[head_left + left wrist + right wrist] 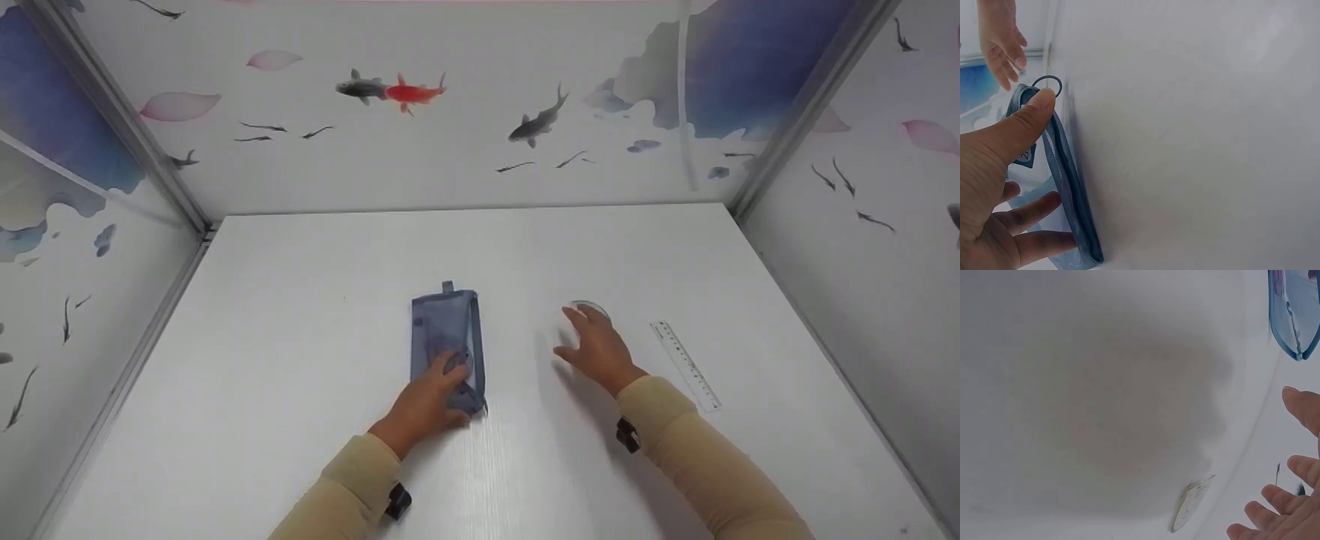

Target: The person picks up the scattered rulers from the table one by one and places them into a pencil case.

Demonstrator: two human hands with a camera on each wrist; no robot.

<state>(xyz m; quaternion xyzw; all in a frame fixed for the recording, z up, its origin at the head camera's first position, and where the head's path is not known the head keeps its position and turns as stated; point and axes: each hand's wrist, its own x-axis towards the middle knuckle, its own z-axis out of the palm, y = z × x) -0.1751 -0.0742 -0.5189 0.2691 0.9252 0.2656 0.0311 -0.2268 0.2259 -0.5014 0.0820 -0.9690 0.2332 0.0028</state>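
Observation:
A blue mesh zip pouch (442, 322) lies lengthwise on the white table, left of the right hand. My left hand (427, 401) holds its near part, the thumb (1027, 121) at the end by a small dark ring and the fingers spread on its side. My right hand (600, 349) hovers over the table with fingers apart and nothing in them. Just beyond its fingertips is a clear protractor (594, 306), partly hidden by the hand in the head view; the right wrist view shows the protractor (1190, 503) whole. What the pouch contains is unclear.
A clear ruler (686, 366) lies slanted on the table to the right of the right hand. White panels printed with fish and petals, such as the back panel (465, 165), enclose the table (285, 315) at the back and both sides.

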